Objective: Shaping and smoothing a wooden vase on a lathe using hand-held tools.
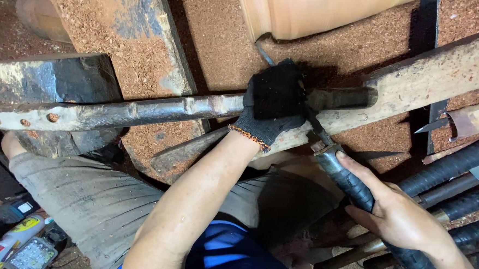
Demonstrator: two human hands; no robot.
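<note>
We press our gloved left hand (273, 102) onto the chisel blade (311, 121), pinning it against the rest bar (140, 111); right hand (399, 213) grips its taped handle (351, 186), steering toward the wood (331, 4) above the bar

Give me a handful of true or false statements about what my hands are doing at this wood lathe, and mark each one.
1. The left hand wears a dark glove. True.
2. The right hand is gloved too. False: it is bare.
3. The right hand holds the turning tool by its black wrapped handle. True.
4. The left hand presses down over the metal tool rest. True.
5. The wooden workpiece lies below the tool rest in the picture. False: it sits at the top, above the rest.
6. The lathe bed is clean. False: reddish sawdust covers it.
</note>
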